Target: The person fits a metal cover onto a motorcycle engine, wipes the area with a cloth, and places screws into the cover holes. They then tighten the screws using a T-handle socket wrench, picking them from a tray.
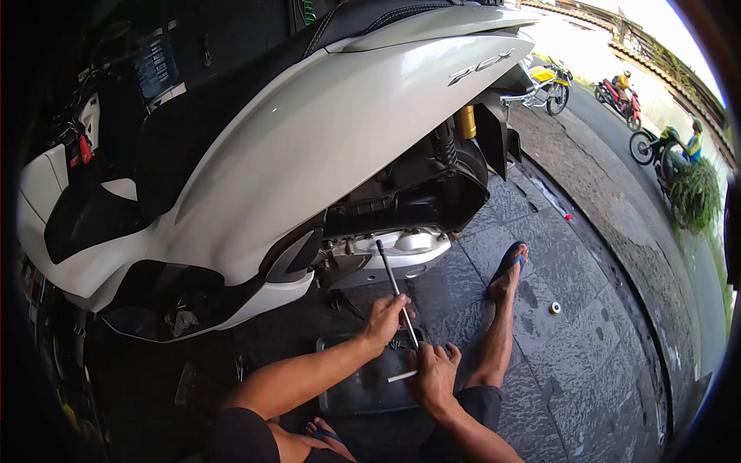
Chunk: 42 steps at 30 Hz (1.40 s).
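Observation:
A long metal T-handle wrench (393, 279) slants down from the scooter's silver engine cover (370, 268) toward my hands. My left hand (385, 319) is closed around the middle of its shaft. Lower down, my right hand (435, 373) grips the handle end, and the short crossbar sticks out to its left. The tool's far tip is at the upper edge of the silver cover; whether it sits on a bolt is too small to tell. The white scooter (262, 131) fills the upper left, its black air-filter area (432, 197) above the cover.
A black tray (340, 397) with small screws lies on the floor beneath my hands. A small round roll (555, 308) lies on the dark tiles at the right. My sandalled feet are on the floor. Beyond the floor's edge, people ride motorcycles on the road.

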### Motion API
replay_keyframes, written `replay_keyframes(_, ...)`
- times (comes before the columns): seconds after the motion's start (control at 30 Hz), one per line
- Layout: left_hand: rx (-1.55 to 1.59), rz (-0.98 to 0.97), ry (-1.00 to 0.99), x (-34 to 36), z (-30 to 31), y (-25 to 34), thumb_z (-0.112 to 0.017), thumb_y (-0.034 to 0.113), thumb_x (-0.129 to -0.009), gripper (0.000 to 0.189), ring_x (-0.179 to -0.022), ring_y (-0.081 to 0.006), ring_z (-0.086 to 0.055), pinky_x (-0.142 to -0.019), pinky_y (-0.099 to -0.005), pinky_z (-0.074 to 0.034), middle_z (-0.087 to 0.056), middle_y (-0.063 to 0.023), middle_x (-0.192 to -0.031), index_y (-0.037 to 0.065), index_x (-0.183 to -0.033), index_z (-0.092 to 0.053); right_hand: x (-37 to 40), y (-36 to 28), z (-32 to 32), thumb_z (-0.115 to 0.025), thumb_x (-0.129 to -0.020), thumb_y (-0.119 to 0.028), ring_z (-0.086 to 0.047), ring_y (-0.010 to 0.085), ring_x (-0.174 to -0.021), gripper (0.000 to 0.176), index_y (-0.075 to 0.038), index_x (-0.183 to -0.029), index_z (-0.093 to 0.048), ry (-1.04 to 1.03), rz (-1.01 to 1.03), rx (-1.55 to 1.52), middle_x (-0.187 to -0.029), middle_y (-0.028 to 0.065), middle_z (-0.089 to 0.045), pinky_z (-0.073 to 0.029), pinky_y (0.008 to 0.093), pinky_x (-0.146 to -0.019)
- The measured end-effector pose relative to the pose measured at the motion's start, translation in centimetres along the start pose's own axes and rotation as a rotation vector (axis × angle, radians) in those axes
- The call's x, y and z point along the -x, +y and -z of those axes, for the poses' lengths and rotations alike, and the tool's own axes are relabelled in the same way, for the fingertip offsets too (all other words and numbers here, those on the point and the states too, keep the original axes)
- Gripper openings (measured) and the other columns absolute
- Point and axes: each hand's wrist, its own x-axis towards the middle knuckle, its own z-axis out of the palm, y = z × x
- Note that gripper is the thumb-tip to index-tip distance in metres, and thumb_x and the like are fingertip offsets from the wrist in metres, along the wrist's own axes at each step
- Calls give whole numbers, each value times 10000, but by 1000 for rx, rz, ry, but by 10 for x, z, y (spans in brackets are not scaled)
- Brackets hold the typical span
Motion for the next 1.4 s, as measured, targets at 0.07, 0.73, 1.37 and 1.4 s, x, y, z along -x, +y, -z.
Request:
replay_keyframes(0.07, -19, 4, -145, -12, -11, -11, -491, 293, -1004, 285, -606, -78, -554, -562, -228, -420, -672, -49, -765, 49, -985, -635, 11, 7, 5, -586, -893, -166, -624, 314, -820, 187, -8, -986, -622, 17, -68, 0, -761, 145, -647, -349, 526, -953)
replay_keyframes(0.73, -21, 53, -290, -44, -61, -23, -536, 386, -984, 346, -649, -64, -541, -565, -223, -419, -611, 6, -732, 62, -967, -657, -16, 77, 13, -555, -938, -193, -626, 231, -728, 216, -2, -992, -639, -20, -472, -720, -730, 79, -633, -498, 395, -693)
replay_keyframes(1.37, -11, 176, -483, -7, -80, -30, -576, 357, -969, 355, -517, -60, -417, -508, -239, -374, -414, 52, -590, 27, -852, -636, 19, 77, 57, -525, -871, -37, -627, 197, -669, 322, 54, -1175, -577, -244, -236, -347, -750, 181, -603, -481, 346, -626)
replay_keyframes(1.4, -16, 178, -475, -7, -80, -28, -578, 360, -967, 357, -508, -62, -415, -498, -239, -371, -411, 52, -587, 26, -857, -640, 14, 70, 67, -538, -857, -22, -620, 198, -643, 271, 61, -1108, -598, -244, -121, -378, -727, 182, -588, -474, 342, -608)
